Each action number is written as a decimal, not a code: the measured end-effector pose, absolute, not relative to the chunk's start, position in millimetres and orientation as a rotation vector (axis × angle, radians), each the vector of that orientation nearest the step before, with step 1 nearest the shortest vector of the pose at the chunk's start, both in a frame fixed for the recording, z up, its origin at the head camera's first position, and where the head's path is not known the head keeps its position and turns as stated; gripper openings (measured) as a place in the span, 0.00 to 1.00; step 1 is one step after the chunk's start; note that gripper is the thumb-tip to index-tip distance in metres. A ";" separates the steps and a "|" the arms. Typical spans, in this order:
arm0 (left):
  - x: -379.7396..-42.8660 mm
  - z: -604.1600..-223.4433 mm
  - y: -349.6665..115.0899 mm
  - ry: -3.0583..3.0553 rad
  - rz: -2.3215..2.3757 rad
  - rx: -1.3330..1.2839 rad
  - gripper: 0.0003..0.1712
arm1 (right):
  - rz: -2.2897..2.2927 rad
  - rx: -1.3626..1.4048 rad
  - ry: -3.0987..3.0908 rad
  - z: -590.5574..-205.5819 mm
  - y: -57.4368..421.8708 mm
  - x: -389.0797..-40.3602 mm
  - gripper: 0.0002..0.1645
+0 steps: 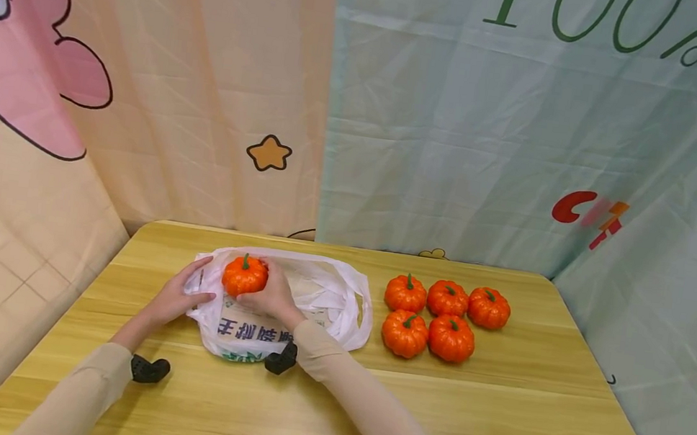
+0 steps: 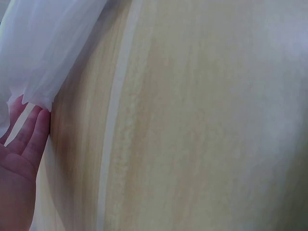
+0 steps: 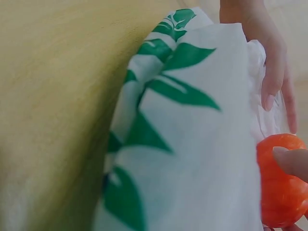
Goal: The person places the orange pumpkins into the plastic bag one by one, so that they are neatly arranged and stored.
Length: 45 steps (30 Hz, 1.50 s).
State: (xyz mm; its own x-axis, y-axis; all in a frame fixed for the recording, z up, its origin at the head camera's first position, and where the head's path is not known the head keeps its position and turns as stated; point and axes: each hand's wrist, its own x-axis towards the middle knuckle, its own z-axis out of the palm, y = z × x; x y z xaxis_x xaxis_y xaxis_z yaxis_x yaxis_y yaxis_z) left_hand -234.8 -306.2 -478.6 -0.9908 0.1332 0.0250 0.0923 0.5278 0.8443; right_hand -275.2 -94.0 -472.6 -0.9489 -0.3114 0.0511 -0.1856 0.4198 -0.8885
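A white plastic bag [image 1: 345, 319] with dark lettering and green leaf print lies on the table with its opening spread. My right hand [image 1: 279, 294] grips a small orange pumpkin [image 1: 240, 278] with a green stem over the bag's left part. The right wrist view shows the thumb [image 3: 292, 162] pressed against the pumpkin's side. At the bag's left edge is my left hand [image 1: 172, 295], thumb and fingers spread apart. In the left wrist view its extended fingers [image 2: 36, 130] reach to the bag's thin edge, with the fingertips partly behind the plastic.
Several more orange pumpkins [image 1: 452, 339] sit in two rows on the wooden table [image 1: 531, 429], right of the bag. Printed curtains [image 1: 435, 148] hang behind the table and along its sides. Each wrist carries a black camera mount [image 1: 150, 370].
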 end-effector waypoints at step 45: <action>-236.4 -479.6 -306.4 2.748 1.405 0.195 0.48 | -1.779 -0.769 2.851 -413.4 49.6 -225.6 0.39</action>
State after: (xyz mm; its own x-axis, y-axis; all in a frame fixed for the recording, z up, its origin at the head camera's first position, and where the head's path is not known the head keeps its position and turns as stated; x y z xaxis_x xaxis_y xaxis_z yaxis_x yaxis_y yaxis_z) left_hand -236.4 -306.4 -479.6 -0.9908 0.1345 0.0133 0.0895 0.5795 0.8100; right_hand -225.6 49.6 -413.4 -0.8563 -0.2051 0.4740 -0.5159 0.3824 -0.7666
